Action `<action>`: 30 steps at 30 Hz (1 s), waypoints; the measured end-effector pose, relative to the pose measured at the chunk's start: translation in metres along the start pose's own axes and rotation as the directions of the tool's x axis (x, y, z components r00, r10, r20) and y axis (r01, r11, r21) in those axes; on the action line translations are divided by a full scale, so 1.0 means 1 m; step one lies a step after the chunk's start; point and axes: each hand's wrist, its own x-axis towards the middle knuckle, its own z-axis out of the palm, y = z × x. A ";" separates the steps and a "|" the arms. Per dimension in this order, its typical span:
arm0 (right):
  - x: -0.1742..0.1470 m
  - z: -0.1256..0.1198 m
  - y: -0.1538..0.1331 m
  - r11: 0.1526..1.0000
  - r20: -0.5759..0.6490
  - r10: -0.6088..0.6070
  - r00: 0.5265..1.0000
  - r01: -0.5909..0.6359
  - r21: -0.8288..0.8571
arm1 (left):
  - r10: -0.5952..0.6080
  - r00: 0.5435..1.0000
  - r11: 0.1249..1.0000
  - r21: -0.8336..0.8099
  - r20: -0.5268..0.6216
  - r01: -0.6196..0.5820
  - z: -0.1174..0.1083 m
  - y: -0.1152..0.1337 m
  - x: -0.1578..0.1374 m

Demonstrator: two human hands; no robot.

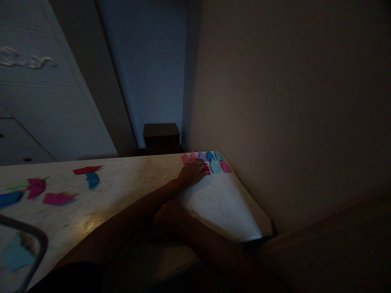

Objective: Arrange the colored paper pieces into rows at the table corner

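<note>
My left hand (pixel 192 173) reaches over the far right part of the table, its thumb and fingers closed on a red folded paper shape (pixel 206 169). Around it stand folded paper shapes in two rows: a pink one (pixel 185 158), a purple one (pixel 203 156), a blue one (pixel 210 156), a pale teal one (pixel 215 167) and a pink one (pixel 225 166) among them. Nearer to me, my right hand (pixel 170 213) lies beside my left forearm, with its back up. Its fingers are hidden in the dark.
More folded paper lies on the left of the table (pixel 137 173): a red piece (pixel 87 169), a blue piece (pixel 93 180), a magenta piece (pixel 59 198). A curved metal bar (pixel 41 236) rises at lower left. A wall (pixel 275 101) runs along the right edge; a small brown cabinet (pixel 161 130) stands beyond.
</note>
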 end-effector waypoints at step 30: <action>0.009 -0.002 -0.003 0.987 0.206 0.041 0.978 -0.071 0.142 | -0.116 0.975 0.974 0.213 0.190 0.074 -0.011 -0.027 0.073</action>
